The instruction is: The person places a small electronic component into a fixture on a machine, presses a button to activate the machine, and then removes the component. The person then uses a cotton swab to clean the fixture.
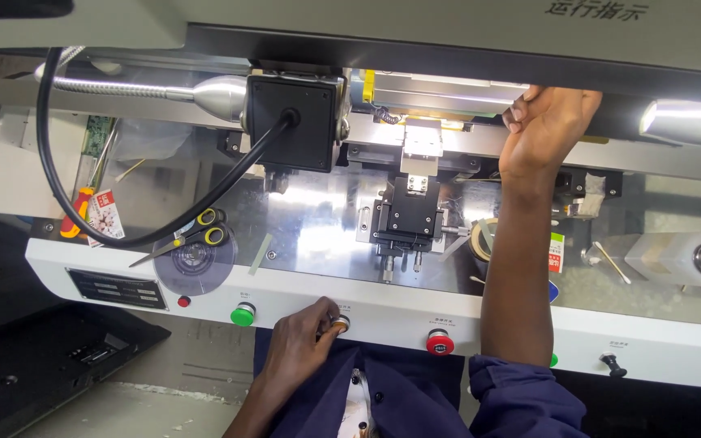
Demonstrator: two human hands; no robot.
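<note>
My left hand [302,339] rests on the white front panel [383,308] of a bench machine, its fingers pinched around a small round metal knob [340,323]. Reaching up and back, my right hand [547,122] has its fingers curled onto parts under the dark upper housing [448,61], beside a yellow and silver mechanism [419,130]. A black adjustable stage [411,215] stands on the shiny metal plate [318,227] between my two arms. What the right fingers hold is hidden.
On the panel sit a green button [242,314], a small red button [183,302] and a red mushroom button [440,343]. Yellow-handled scissors [192,235] lie at left. A black camera box [294,122] with a thick cable hangs above. Gooseneck lamps [221,96] flank the machine.
</note>
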